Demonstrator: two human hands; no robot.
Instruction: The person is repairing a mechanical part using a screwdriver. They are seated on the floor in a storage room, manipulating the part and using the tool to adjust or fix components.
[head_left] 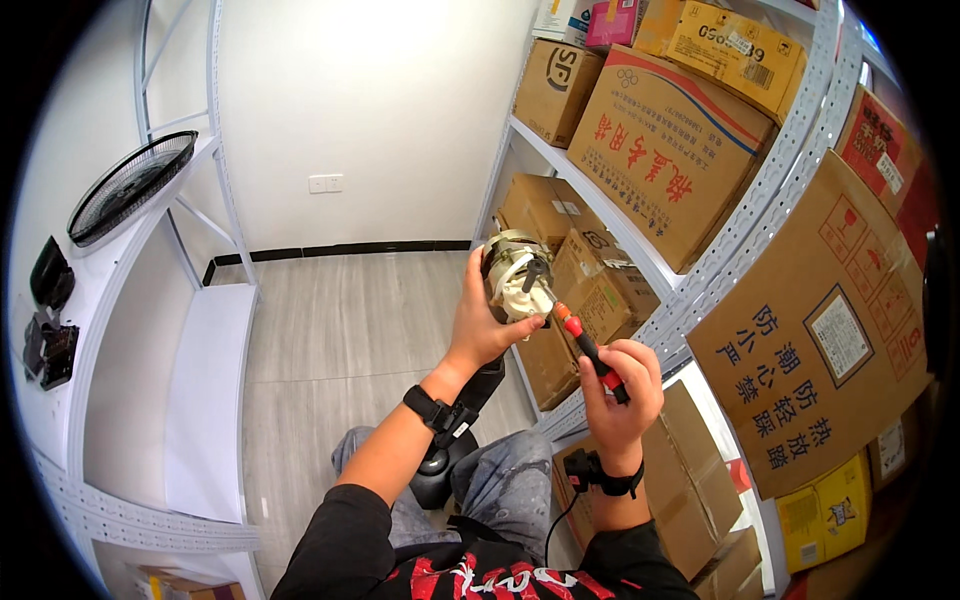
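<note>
The left hand (483, 320) is raised at chest height, fingers clamped around a small motor (516, 275) held in mid-air. The right hand (622, 385) grips a red-and-black screwdriver (585, 345), its tip at the motor. Bare floor (340, 330) lies open left; shelves (700, 270) of cardboard boxes (670, 150) crowd close on the right.

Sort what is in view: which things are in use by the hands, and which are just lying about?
In use:
- fan motor, held up by the left hand
- red-and-black screwdriver, gripped by the right hand, tip at the motor

Lying about:
- black fan grille on the left shelf
- cardboard boxes on the right rack
- black parts on the left shelf
</note>
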